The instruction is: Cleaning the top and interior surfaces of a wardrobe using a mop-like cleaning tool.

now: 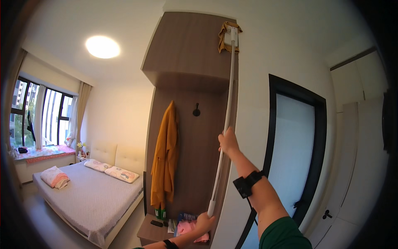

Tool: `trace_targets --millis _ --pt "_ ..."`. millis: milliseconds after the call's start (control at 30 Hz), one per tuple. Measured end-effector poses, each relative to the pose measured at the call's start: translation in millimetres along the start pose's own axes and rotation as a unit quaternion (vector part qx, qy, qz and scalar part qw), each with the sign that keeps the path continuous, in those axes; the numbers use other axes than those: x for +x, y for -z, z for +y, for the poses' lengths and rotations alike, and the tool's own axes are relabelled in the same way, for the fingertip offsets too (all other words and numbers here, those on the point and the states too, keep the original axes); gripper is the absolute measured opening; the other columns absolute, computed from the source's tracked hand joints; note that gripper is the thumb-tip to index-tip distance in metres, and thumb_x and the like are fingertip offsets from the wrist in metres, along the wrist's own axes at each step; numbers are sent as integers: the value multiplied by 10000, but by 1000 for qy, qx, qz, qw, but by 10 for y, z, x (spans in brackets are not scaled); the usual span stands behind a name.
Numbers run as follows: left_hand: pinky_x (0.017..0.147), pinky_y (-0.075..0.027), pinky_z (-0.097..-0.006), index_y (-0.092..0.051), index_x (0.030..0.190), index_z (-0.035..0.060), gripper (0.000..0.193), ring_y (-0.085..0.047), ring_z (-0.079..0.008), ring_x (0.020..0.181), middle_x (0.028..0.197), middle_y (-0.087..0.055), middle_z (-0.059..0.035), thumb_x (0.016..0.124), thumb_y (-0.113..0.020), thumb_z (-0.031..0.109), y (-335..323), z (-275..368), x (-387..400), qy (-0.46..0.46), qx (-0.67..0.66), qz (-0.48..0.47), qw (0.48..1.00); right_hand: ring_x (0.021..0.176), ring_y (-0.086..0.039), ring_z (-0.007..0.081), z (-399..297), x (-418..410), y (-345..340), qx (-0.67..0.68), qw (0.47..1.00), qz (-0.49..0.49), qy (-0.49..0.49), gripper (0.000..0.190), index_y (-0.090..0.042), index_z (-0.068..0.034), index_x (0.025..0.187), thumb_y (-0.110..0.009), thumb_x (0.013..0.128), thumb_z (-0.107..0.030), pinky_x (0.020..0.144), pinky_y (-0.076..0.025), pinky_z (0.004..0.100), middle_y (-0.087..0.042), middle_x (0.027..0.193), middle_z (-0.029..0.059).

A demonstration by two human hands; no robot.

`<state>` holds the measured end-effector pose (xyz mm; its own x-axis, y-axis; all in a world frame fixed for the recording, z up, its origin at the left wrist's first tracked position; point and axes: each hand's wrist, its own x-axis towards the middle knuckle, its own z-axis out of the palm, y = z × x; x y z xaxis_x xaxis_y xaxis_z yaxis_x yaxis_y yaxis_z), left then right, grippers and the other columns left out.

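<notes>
A long white mop pole [230, 93] runs up the right side of a brown wooden cabinet [189, 43]. At its top, a flat white mop head [228, 39] with a mustard cloth [221, 46] around it lies against the upper cabinet front, by its right edge. My right hand [229, 142] grips the pole at mid-length. Lower down, my left hand [205, 222] is closed around the pole's bottom end, above the bench with the pink cloth. Both wrists or forearms wear black bands.
A mustard garment [166, 158] hangs in the niche beside a black hook [196, 110]. The bench [146, 232] holds a dark phone-like object [156, 223], green containers and pink cloth [186, 227]. A bed [90, 196] stands left; a black-framed glass door [290, 146] is right.
</notes>
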<state>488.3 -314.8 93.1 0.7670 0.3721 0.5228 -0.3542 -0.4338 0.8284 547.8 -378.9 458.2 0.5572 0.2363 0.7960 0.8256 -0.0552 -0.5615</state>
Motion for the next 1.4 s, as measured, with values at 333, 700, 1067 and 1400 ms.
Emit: trace_targets --millis 333,700,1067,1400 --pt "742 -518 -452 -692 823 10 440 -681 -368 811 789 -694 -180 697 -741 430 255 -1791 -1226 240 126 -26 962 468 -627 269 1266 -1938 -987 13 994 -46 -99 587 -267 118 1341 -484 855 -130 465 -532 372 -615 660 191" --pt "785 -512 -453 -722 940 31 456 -678 -369 884 867 -694 -220 714 -723 427 686 -2189 -1523 342 143 30 928 464 -596 242 1259 -2326 -1543 43 993 -54 -95 342 -357 61 1136 -502 857 -72 427 -513 337 -534 783 152" --pt "801 -507 -443 -726 985 44 437 -672 -371 882 875 -694 -210 725 -733 396 1802 -1838 -1008 316 170 105 927 508 -647 277 666 -1759 -2293 32 997 -52 -44 578 -219 155 1347 -456 880 -90 474 -536 371 -614 681 204" --pt "757 -512 -442 -728 949 41 406 -683 -336 815 811 -696 -180 763 -703 401 2901 -1656 -864 294 155 146 932 494 -618 243 50 -1537 -3046 70 996 -38 -39 659 -154 147 1408 -460 863 -61 465 -527 336 -576 866 227"
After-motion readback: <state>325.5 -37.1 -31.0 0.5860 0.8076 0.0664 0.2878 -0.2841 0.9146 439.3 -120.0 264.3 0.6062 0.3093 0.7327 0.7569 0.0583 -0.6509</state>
